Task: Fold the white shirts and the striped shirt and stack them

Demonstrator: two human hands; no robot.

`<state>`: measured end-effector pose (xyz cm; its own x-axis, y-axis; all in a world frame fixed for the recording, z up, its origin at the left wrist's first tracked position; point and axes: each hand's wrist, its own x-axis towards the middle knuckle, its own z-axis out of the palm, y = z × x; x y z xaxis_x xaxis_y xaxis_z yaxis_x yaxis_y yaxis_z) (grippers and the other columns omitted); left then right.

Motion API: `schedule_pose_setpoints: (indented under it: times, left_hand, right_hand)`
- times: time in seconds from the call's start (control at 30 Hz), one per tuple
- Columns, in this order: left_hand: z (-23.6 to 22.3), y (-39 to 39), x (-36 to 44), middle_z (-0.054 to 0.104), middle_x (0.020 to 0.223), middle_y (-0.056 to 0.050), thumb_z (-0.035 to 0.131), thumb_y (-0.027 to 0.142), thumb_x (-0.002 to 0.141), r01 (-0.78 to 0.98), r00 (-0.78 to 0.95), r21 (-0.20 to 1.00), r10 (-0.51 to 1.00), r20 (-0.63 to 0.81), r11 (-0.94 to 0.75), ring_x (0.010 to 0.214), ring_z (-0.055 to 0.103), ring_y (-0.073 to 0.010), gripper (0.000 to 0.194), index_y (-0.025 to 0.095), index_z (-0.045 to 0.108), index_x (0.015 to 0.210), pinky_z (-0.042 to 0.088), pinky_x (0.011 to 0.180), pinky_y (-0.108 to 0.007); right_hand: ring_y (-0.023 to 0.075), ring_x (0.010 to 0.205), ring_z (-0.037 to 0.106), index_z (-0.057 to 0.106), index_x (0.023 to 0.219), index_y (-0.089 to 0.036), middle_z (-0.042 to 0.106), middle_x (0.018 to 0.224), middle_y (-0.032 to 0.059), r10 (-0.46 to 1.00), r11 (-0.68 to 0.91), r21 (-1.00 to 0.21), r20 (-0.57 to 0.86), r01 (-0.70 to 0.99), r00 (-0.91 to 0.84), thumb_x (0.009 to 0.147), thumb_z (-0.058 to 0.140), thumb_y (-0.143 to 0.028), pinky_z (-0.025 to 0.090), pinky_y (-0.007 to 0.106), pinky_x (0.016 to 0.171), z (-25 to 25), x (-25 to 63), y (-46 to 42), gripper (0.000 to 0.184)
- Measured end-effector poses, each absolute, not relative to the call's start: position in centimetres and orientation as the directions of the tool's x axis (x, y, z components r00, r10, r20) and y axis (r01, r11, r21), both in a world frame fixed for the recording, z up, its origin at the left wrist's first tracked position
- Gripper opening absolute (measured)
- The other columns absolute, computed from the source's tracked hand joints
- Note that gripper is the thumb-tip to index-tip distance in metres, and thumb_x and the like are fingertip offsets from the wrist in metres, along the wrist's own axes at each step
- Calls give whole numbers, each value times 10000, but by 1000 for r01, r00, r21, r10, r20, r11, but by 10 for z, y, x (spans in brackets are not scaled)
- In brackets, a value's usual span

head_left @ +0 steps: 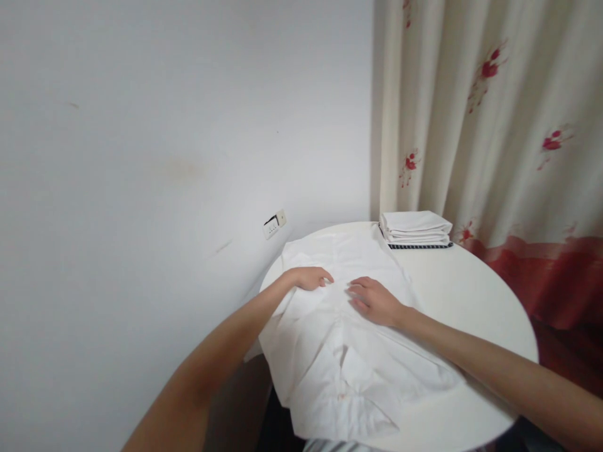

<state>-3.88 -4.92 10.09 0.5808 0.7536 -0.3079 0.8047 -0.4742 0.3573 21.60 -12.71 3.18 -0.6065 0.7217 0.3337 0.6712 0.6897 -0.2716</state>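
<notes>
A white garment (325, 370) with a seam down its middle lies spread on a round white table (480, 314). Its near part is wrinkled, with a raised fold at the seam, and its left side hangs past the table edge. My left hand (311, 277) rests on the cloth left of the seam, fingers stretched toward the middle. Facing it from the right, my right hand (374, 301) lies on the garment with its fingers apart. Neither hand has lifted cloth in it.
A folded stack of white cloth (414, 227) sits at the table's back right, on something with a black-and-white striped edge (419, 246). A plain wall (188, 125) with a socket (271, 228) borders the left. A flowered curtain (518, 125) hangs behind.
</notes>
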Motion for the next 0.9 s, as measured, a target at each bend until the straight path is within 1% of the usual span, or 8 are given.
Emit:
schedule_pose_setpoints:
  times: [0.13,0.23,0.4,0.47,0.57,0.63,0.73,0.9]
  left_hand:
    - [112,-54,-63,764,1121,-47,620,167,737,690,638,662,679,-364,-293,1023,713,-250,555,239,673,1284,546,866,-335]
    - [110,-62,-79,720,1231,-84,624,250,804,617,576,748,787,-220,-243,1123,676,-242,456,202,678,1255,509,977,-351]
    - [95,-93,-149,662,1318,-120,552,473,872,672,312,661,937,158,-335,1203,613,-259,480,165,673,1220,458,1058,-377]
    - [84,-112,-188,678,1281,-115,559,481,830,775,146,588,970,194,-234,1132,640,-269,506,167,680,1207,479,1024,-386]
    - [69,-144,-232,739,1095,-113,614,460,731,851,-88,526,987,132,6,1011,673,-289,471,167,726,1082,506,958,-394]
    - [63,-162,-245,747,1034,-101,628,477,716,818,-100,573,994,49,54,979,677,-289,456,171,733,1037,521,909,-378]
    - [59,-180,-246,736,1030,-74,619,503,748,762,27,648,999,-41,6,939,670,-266,450,187,720,1052,525,846,-348]
    - [48,-186,-238,670,974,-42,751,396,626,838,91,540,996,3,-78,842,621,-238,456,204,691,1035,509,757,-320]
  right_hand:
    - [265,1337,486,588,1372,-202,544,1459,121,475,880,-254,422,402,-772,978,498,-370,391,424,1115,55,170,-140,438]
    - [287,1366,468,538,1432,-180,484,1518,141,362,929,-225,394,293,-845,992,492,-428,382,450,1124,59,139,-145,507]
    - [275,1296,544,602,1371,-172,585,1421,152,324,933,-262,308,248,-895,1000,476,-493,428,431,1079,46,124,-143,507]
    - [270,1304,539,610,1363,-177,579,1430,148,322,931,-273,295,243,-900,999,479,-499,421,428,1087,42,126,-142,504]
    - [257,1312,535,617,1359,-186,580,1433,133,328,925,-290,281,246,-902,1000,479,-496,412,407,1098,40,128,-142,494]
    - [254,1310,538,625,1350,-174,590,1421,137,332,921,-298,273,249,-903,1004,472,-489,406,399,1103,40,127,-143,493]
    - [263,1310,536,625,1352,-166,591,1416,143,347,915,-307,272,261,-898,1004,474,-478,403,413,1106,41,125,-145,491]
    - [278,1318,528,619,1361,-162,580,1428,149,367,911,-294,261,289,-893,1006,465,-478,404,436,1107,41,125,-150,500]
